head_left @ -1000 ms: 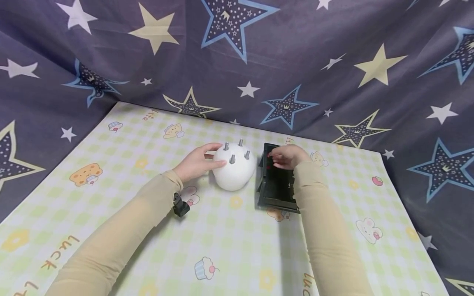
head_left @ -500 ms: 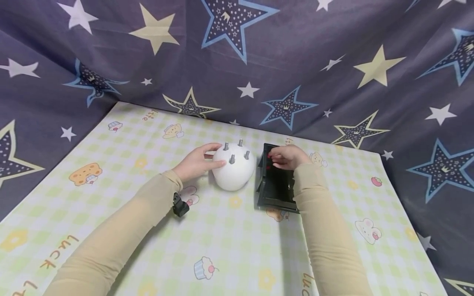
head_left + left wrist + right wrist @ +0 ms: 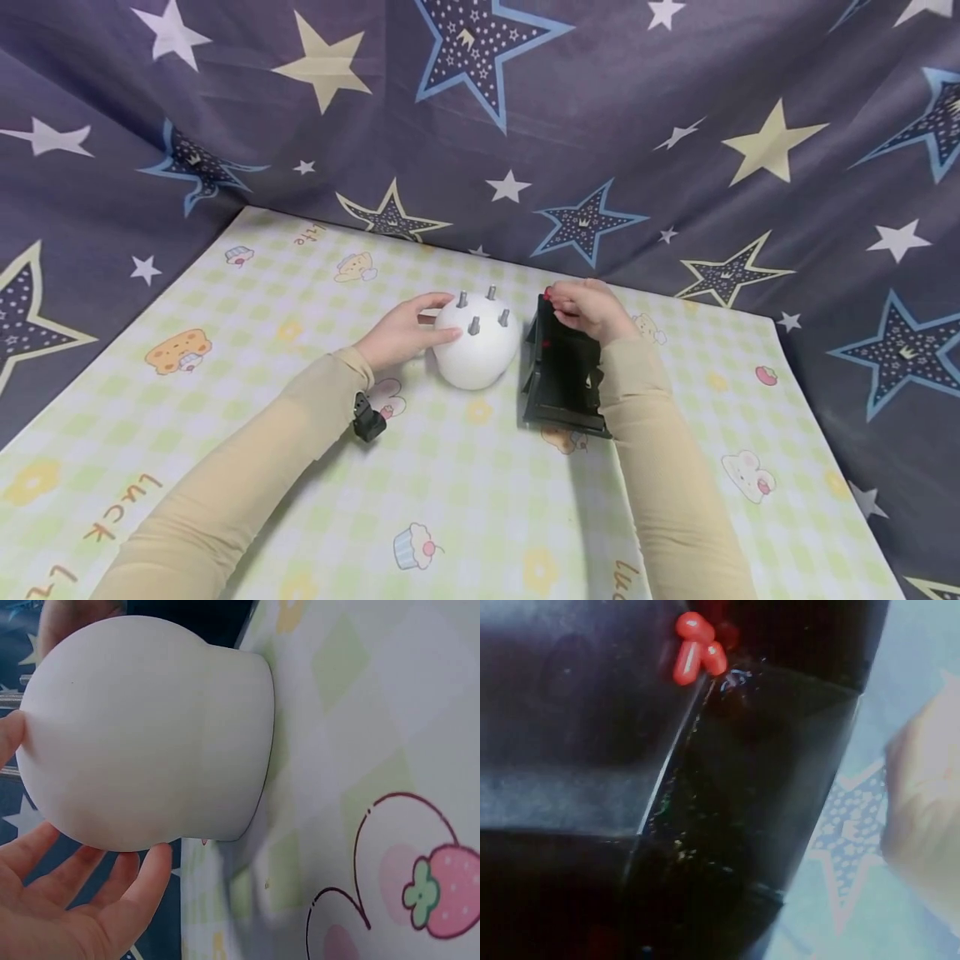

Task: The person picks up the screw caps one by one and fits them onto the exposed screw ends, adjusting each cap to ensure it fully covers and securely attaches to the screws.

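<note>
A white ball-shaped body (image 3: 477, 354) with a short cylindrical base (image 3: 236, 742) stands on the table, several grey ridged pegs (image 3: 474, 326) rising from its top. My left hand (image 3: 401, 333) holds its left side, thumb near the pegs and fingertips against the curve in the left wrist view. Above the far end of a black tray (image 3: 570, 414), my right hand (image 3: 596, 310) pinches a small red piece (image 3: 548, 292), mostly hidden by the fingers. More glossy red pill-shaped pieces (image 3: 688, 660) lie in the tray in the right wrist view, where my right hand (image 3: 924, 806) appears at the edge.
A checked cloth with cartoon prints (image 3: 480, 483) covers the table. A dark curtain with stars (image 3: 420, 125) hangs right behind the table's far edge. On my left wrist sits a black camera mount (image 3: 368, 419).
My right hand has risen from inside the tray to its far edge, with a red piece now showing at the fingertips. The left hand and the white body stay in place.
</note>
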Motion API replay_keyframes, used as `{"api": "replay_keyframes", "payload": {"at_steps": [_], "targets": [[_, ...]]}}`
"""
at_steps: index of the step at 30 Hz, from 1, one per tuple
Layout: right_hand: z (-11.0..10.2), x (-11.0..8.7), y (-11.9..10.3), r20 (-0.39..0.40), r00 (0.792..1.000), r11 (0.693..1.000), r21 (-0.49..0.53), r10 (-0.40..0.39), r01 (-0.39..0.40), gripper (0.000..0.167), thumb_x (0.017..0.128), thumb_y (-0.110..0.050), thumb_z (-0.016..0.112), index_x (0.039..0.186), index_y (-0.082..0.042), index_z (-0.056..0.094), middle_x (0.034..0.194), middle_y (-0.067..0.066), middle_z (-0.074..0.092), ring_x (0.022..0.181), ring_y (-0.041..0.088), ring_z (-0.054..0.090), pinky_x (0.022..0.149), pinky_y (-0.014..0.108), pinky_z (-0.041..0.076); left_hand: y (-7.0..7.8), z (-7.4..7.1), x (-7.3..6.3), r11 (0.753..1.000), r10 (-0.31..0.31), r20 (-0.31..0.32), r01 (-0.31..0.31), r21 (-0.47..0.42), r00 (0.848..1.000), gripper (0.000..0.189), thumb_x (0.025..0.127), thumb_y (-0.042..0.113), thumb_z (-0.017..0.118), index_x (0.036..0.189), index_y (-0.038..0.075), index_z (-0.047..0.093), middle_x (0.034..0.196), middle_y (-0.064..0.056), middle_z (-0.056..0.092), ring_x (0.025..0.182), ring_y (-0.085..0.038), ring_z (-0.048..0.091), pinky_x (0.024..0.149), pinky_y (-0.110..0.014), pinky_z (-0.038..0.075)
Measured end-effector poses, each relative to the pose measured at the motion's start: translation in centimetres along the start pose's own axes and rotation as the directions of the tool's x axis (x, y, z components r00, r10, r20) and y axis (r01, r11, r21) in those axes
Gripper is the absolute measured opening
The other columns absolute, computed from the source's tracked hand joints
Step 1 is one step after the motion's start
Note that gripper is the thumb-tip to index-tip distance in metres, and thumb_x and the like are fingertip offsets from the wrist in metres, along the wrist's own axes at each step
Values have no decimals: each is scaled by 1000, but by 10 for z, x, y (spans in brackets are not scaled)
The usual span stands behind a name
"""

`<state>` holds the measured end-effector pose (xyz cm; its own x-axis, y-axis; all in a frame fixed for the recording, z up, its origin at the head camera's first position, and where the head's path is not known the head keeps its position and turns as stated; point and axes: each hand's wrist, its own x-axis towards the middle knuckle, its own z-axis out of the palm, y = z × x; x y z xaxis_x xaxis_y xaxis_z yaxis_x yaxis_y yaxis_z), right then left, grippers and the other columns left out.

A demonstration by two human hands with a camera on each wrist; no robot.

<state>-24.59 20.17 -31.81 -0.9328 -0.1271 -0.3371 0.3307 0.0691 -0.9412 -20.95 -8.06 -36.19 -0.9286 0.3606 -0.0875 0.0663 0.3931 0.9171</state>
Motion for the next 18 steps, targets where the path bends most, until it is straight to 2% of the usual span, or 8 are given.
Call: {"api": "replay_keyframes", "payload": {"at_steps": [5,9,13,16,18], "targets": [[10,-6,-6,-19,986,986,-36,-163,162,20,84,-3,54,71,-15,62,67,-6,58,60,5,52,60,17,51,-1,1,0,1000,22,-7,-22,19,1000,63,88,23,68,143,10,40,145,-11,43,126,-36,46,101,-47,45],[17,-9,-9,16,963,957,-109,-270,270,22,85,-2,54,71,-17,63,72,-8,61,67,8,53,65,20,53,-1,1,1,999,38,-8,-37,26,999,63,88,22,68,143,9,40,145,-12,42,126,-37,47,103,-47,43],[22,-12,-9,106,919,899,-191,-380,394,20,85,2,55,77,-14,63,74,-10,64,69,8,57,66,20,54,-2,1,1,999,39,-12,-39,28,999,63,87,22,68,143,9,40,145,-12,43,126,-37,47,103,-47,43],[26,-15,-9,175,875,850,-216,-451,481,17,83,5,56,80,-9,64,73,-9,65,66,6,56,64,20,52,-2,1,1,999,30,-17,-29,27,999,63,87,23,69,142,10,42,144,-11,44,125,-36,48,103,-47,43],[29,-18,-9,200,853,825,-226,-481,518,14,82,6,56,81,-5,65,73,-9,66,67,6,57,62,20,49,-2,1,0,999,24,-20,-23,23,1000,62,87,23,69,142,11,42,144,-10,44,125,-35,48,104,-47,43]]}}
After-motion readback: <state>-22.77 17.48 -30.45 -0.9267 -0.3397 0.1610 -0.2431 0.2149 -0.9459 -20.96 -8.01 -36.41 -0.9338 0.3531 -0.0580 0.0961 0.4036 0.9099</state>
